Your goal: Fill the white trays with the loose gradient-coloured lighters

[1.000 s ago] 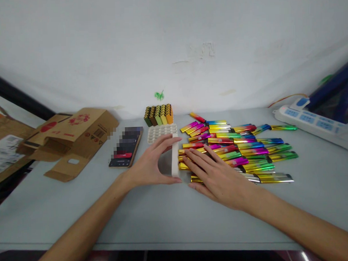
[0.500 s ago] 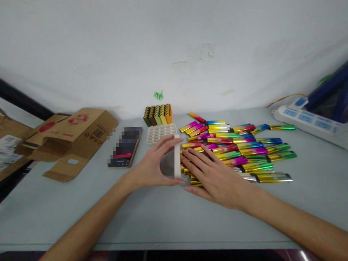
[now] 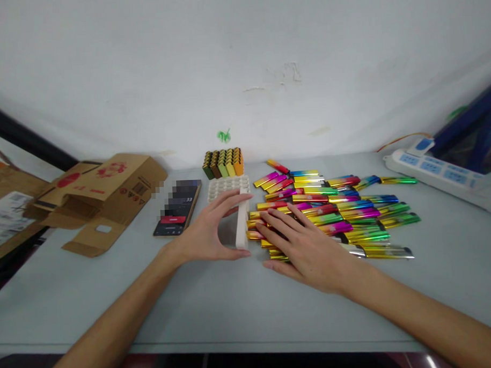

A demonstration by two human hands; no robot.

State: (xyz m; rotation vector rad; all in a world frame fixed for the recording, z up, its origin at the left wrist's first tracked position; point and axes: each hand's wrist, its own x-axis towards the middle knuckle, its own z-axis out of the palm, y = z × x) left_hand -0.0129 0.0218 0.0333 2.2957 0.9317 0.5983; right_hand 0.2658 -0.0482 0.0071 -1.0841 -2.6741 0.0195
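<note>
My left hand (image 3: 210, 234) grips a white tray (image 3: 242, 219) stood on its edge on the grey table (image 3: 217, 303), thumb at its near end and fingers over its top. Right of it my right hand (image 3: 302, 245) lies flat with fingers spread on a pile of shiny multicoloured lighters (image 3: 343, 213), pressing their ends against the tray. A second white tray with round holes (image 3: 225, 186) lies flat behind. A block of green, yellow and orange lighters (image 3: 224, 162) stands upright at the wall.
A phone (image 3: 177, 207) lies left of the trays. An opened cardboard box (image 3: 96, 194) sits at the left, more cardboard beyond it. A white power strip (image 3: 438, 174) runs along the right, beside a dark blue object. The wall closes the back.
The upright tray and my left hand have shifted slightly left and the tray now leans a little; my right hand slid the near lighters leftward against it.
</note>
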